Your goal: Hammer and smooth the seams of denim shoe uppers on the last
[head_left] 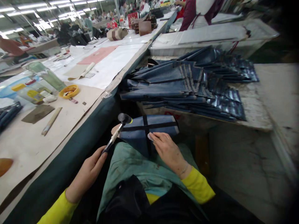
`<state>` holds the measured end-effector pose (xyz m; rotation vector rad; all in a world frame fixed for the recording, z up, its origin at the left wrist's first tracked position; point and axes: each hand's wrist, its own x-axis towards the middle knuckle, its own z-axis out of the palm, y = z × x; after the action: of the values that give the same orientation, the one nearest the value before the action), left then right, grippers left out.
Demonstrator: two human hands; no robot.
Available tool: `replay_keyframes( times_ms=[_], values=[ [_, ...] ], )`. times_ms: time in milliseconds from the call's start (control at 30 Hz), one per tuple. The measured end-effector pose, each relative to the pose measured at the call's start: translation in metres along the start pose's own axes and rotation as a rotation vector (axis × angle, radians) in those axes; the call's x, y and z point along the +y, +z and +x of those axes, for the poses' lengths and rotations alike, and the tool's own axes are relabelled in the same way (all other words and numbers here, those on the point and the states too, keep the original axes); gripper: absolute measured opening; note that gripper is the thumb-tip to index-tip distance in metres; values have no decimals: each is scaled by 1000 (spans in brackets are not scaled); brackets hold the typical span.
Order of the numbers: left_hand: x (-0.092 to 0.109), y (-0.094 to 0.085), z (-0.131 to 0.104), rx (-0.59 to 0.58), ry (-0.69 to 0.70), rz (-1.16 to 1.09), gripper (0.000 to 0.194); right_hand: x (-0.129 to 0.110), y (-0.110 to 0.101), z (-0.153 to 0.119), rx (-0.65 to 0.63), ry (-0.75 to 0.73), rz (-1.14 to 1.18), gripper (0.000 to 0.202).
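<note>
A blue piece (134, 134) with crossing black strips lies in front of me, just above my green-covered lap. My left hand (94, 165) is wrapped round the handle of a small hammer (114, 135), whose black head is over the piece's left part. With its fingertips pinched on a small whitish object (150, 137), my right hand (168, 151) rests at the blue piece near the crossing of the strips. What the small object is cannot be made out.
Stacked blue pieces (168, 82) lie on a board beyond the blue piece. On the left table (93, 93) are a yellow dish (69, 91), jars (27, 93), a wooden-handled tool (51, 121) and a brown scrap (37, 113). A person's sleeve (188, 14) shows at the top.
</note>
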<state>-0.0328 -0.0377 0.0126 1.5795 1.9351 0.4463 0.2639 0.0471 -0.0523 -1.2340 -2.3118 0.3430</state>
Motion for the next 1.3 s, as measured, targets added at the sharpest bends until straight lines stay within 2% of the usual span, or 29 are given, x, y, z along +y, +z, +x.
replay_keyframes(
  times_ms=[100,267,433,567,733,900,1033,1200,1300],
  values=[
    [-7,0,0,-138,-38,23,47,0,1,0,4,3,-9,40],
    [-8,-2,-3,-51,-56,-23,52,-2,0,1,9,-5,-12,39],
    [-7,-4,-8,-107,-52,76,44,-1,-1,1,14,-4,2,40],
    [-12,-4,-10,5,-49,65,50,-1,-1,1,1,-6,-6,38],
    [-15,-6,-9,-74,-61,115,46,0,-1,0,3,-6,5,39],
    [-6,-6,-7,-32,-48,82,49,1,-1,0,10,-5,4,38],
    [1,-5,-2,-150,-36,64,46,1,-1,-1,18,-9,7,39],
    [8,-6,2,-81,-9,42,47,1,-1,0,24,6,-12,40],
    [10,-7,5,-157,-1,72,46,0,-2,1,28,-8,2,41]
  ],
)
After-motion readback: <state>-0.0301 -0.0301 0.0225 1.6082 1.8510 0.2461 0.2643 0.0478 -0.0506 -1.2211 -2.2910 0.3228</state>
